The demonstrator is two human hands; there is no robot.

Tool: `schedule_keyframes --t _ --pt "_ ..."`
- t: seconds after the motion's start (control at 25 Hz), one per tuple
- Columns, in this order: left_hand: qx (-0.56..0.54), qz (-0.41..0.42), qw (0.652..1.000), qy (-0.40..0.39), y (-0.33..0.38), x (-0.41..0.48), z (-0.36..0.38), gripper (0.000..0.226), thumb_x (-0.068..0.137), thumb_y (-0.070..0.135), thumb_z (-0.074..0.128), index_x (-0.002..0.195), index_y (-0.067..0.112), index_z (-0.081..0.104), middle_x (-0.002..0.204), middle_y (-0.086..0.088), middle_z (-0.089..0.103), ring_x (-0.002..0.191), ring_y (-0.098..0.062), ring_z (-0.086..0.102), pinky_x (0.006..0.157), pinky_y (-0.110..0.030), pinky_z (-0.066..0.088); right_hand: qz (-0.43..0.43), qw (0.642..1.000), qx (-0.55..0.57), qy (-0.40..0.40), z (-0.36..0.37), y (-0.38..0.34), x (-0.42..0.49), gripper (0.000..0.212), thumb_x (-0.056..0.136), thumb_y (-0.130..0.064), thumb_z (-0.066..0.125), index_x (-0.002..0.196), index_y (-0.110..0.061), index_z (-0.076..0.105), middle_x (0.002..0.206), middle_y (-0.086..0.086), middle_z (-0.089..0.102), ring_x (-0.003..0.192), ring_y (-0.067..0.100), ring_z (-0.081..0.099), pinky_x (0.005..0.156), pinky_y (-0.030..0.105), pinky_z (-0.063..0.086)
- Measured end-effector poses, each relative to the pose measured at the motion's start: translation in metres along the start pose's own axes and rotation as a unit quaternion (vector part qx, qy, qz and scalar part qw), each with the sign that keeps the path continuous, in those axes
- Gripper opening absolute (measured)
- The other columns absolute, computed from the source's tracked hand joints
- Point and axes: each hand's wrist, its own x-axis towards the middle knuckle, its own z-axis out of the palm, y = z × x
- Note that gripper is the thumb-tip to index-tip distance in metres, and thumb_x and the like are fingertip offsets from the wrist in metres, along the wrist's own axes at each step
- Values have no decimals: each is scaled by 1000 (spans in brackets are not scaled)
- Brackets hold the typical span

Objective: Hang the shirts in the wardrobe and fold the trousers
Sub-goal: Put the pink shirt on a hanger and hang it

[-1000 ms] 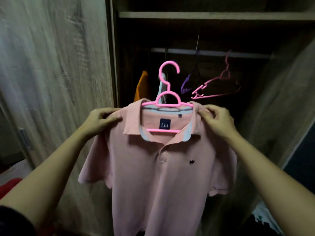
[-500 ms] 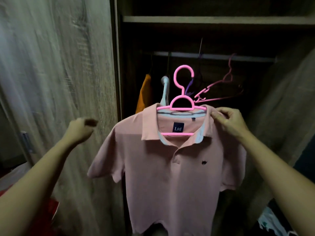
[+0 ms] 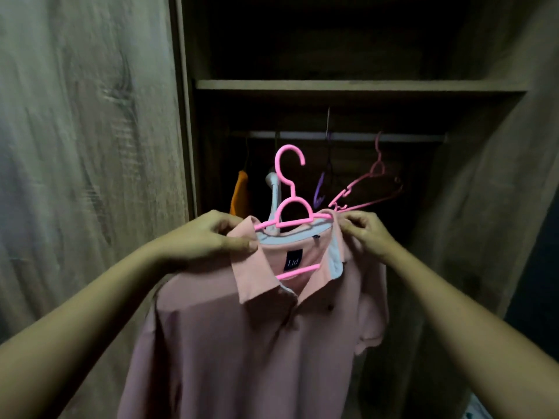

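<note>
A pink polo shirt (image 3: 242, 343) hangs on a bright pink plastic hanger (image 3: 292, 207) in front of the open wardrobe. My left hand (image 3: 208, 237) pinches the shirt's left collar and shoulder. On the other shoulder, my right hand (image 3: 364, 234) grips the fabric at the hanger's end. The hanger's hook points up, below the wardrobe rail (image 3: 338, 136) and apart from it. The shirt's body is tilted toward me and hides the space below.
On the rail hang an orange garment (image 3: 240, 193), a white garment (image 3: 275, 192), a purple hanger (image 3: 320, 192) and an empty pink hanger (image 3: 375, 182). A wooden shelf (image 3: 357, 85) sits above the rail. Wooden wardrobe panels (image 3: 84, 146) stand left and right.
My left hand, which had let go of the shirt, has come back and taken the left collar. The view has tilted up and the shirt has swung toward me.
</note>
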Motion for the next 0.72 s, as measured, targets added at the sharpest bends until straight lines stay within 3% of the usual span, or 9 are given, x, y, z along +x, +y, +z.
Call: schedule_keyframes --t 0.12,0.2,0.24,0.32,0.4,0.52,0.6,0.72 --pt "54 -24 991 116 5 6 20 28 64 36 66 78 13 72 79 -13 71 68 -9 59 67 -31 46 0 999 -26 24 11 6 17 31 84 0 62 110 -18 60 109 1 62 100 3 57 93 18 41" --pt "70 -78 980 167 8 13 35 23 61 37 67 71 17 72 68 -5 68 64 -9 59 62 -27 45 -4 990 -48 135 20 1 40 45 78 6 62 120 -10 55 122 9 56 111 14 52 97 17 40" --pt "83 -101 975 180 10 18 43 18 63 35 71 69 18 72 66 0 67 64 -9 58 59 -25 44 3 980 -72 188 24 -2 54 46 79 1 62 123 -8 53 126 12 53 114 19 51 100 23 40" --pt "114 -130 964 203 10 28 57 10 72 28 73 69 19 70 65 3 63 64 -7 57 54 -20 41 68 960 -131 237 33 -8 84 57 81 -25 66 131 -9 43 137 15 40 124 31 44 104 37 35" --pt "121 -149 955 226 10 41 66 12 74 26 71 70 15 71 66 0 63 67 -12 58 54 -23 40 186 941 -153 236 42 -9 106 86 74 -46 70 141 -17 25 151 14 15 133 38 30 108 49 27" --pt "107 -163 949 249 12 68 77 18 75 27 69 74 9 72 73 -8 66 74 -20 61 60 -28 43 277 928 -98 231 44 -1 121 104 68 -30 77 145 -24 8 155 15 -8 132 43 31 108 53 30" --pt "95 -166 945 265 16 92 82 18 74 26 68 73 9 72 75 -9 68 77 -23 62 60 -28 44 304 924 -45 226 37 10 119 101 70 -15 74 145 -24 7 154 18 -1 128 43 38 103 48 39" --pt "103 -180 934 292 16 135 80 23 76 29 65 64 10 64 67 -6 57 71 -25 55 50 -27 36 318 925 -37 204 17 28 108 92 74 -12 67 144 -21 9 142 20 33 122 40 46 97 47 46"
